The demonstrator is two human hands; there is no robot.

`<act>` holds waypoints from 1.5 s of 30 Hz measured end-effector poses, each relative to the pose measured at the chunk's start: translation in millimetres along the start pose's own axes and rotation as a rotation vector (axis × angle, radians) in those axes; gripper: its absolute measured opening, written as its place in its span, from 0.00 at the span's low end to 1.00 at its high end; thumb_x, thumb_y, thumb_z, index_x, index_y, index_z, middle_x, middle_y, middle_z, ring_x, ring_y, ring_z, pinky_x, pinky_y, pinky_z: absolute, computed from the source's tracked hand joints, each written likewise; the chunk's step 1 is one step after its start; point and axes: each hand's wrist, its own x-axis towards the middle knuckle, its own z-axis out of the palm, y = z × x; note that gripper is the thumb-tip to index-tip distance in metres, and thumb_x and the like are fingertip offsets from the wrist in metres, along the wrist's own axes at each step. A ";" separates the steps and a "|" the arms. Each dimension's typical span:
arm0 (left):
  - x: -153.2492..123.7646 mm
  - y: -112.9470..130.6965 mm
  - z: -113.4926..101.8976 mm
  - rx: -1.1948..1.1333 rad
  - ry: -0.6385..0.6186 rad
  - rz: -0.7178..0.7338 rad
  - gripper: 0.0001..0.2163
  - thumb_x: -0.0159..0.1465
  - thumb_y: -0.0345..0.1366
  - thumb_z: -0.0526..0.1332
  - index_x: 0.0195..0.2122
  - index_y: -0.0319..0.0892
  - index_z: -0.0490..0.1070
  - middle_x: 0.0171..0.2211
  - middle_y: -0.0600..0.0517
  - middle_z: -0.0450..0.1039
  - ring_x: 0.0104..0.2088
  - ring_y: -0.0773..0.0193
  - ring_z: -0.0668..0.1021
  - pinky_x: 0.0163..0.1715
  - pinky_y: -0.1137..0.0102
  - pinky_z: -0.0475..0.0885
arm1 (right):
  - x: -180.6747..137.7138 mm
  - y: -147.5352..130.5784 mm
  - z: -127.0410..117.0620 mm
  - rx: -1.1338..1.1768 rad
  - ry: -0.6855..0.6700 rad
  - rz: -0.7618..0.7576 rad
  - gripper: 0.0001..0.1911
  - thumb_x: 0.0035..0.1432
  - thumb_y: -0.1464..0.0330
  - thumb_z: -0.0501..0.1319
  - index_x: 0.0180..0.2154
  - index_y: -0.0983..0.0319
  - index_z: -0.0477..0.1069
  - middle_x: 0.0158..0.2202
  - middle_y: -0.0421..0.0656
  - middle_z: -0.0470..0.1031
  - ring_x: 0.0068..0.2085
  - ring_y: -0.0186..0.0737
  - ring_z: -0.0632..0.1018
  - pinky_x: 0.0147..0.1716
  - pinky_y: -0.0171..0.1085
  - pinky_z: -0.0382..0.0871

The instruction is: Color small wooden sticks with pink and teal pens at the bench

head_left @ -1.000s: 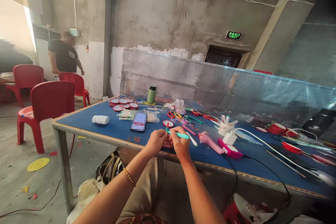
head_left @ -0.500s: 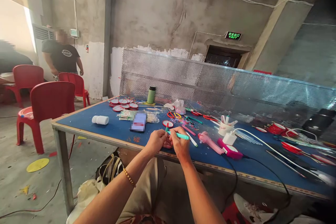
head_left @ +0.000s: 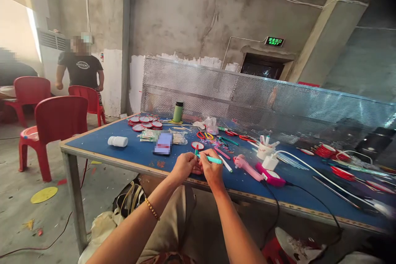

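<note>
My right hand (head_left: pixel 211 166) grips a teal marker pen (head_left: pixel 213 159) like a writing tool, its tip pointing left toward my other hand. My left hand (head_left: pixel 185 166) is pinched around a thin red-and-green stick-like piece (head_left: pixel 196 149) that stands up from the fingertips; its lower part is hidden. The pen tip is right beside this piece, and I cannot tell whether they touch. Both hands are close together over the table's front edge. Just beyond them lies a round white disc with a red rim (head_left: pixel 197 145). A white pen with a green end (head_left: pixel 227 165) lies right of my right hand.
On the blue table (head_left: pixel 93 142) are a white bottle (head_left: pixel 118 141), a phone (head_left: pixel 163 143), a green tumbler (head_left: pixel 178 112), a pink glue gun (head_left: pixel 247 168), a magenta power block (head_left: pixel 270 175) and a cup of pens (head_left: pixel 265 150). A person (head_left: pixel 81 70) stands beyond red chairs (head_left: pixel 62 119).
My hands, the pen and the thin piece stay almost in place. The person in the background has moved a little to the right.
</note>
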 end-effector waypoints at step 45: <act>-6.6 10.5 -3.8 -0.132 -0.035 0.006 0.18 0.54 0.49 0.68 0.34 0.38 0.70 0.28 0.48 0.79 0.29 0.59 0.82 0.33 0.66 0.78 | -0.8 5.0 2.5 0.110 0.156 0.037 0.14 0.60 0.60 0.60 0.25 0.58 0.66 0.18 0.34 0.67 0.18 0.33 0.68 0.19 0.32 0.62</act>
